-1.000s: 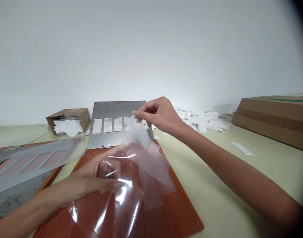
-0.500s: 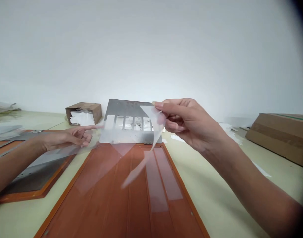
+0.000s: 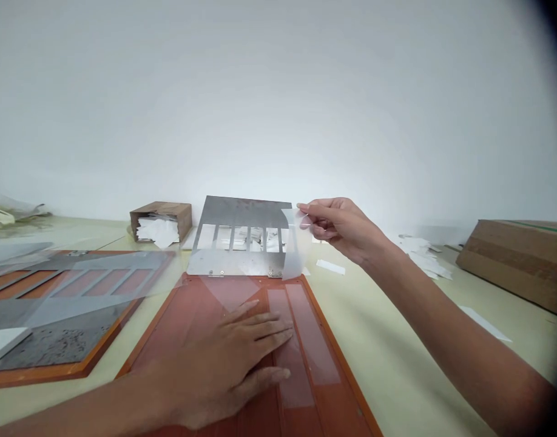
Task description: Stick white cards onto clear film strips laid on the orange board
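Note:
My right hand (image 3: 340,227) pinches the upper corner of a clear plastic sheet (image 3: 295,252), which hangs over the right end of the slotted metal plate. My left hand (image 3: 242,358) lies with fingers spread over the orange-brown board (image 3: 342,397). Two translucent strips (image 3: 317,358) lie along the board's right side, with my left fingertips over one of them. Hinged at the board's far edge, the slotted metal plate (image 3: 242,211) is raised, with light showing through its slots. How far the sheet reaches under my left hand is hard to tell.
On the left lies a second orange board with a slotted metal plate (image 3: 55,349), partly covered by clear film, a white block (image 3: 5,343) on it. A cardboard box (image 3: 162,209) of white paper stands behind. To the right are paper scraps (image 3: 421,256) and a larger carton (image 3: 517,258).
My left hand has moved from above the left board to the right and down onto the middle board. My right hand keeps its pinch on the sheet, whose corner now hangs straighter.

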Motion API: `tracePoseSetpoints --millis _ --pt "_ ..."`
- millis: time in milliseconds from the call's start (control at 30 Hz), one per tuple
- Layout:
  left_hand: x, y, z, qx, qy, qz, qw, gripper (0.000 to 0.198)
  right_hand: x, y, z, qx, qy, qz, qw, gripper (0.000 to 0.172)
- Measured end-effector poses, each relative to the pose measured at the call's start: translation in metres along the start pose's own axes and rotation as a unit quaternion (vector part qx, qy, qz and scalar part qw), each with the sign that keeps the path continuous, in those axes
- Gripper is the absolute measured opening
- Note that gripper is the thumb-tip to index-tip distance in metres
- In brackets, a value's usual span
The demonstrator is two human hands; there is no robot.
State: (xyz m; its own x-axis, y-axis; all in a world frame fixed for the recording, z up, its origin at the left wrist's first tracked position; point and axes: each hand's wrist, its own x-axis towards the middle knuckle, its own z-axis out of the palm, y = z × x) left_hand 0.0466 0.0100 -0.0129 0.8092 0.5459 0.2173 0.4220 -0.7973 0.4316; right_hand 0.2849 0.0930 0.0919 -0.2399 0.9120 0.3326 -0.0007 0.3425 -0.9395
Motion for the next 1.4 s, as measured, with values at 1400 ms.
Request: tracePoseSetpoints --millis 1400 --pt "-0.027 -0.082 -0.068 -0.054 0.063 -0.132 0.988 0.054 -0.019 0.034 0.062 0.002 -0.112 0.114 0.987 0.032"
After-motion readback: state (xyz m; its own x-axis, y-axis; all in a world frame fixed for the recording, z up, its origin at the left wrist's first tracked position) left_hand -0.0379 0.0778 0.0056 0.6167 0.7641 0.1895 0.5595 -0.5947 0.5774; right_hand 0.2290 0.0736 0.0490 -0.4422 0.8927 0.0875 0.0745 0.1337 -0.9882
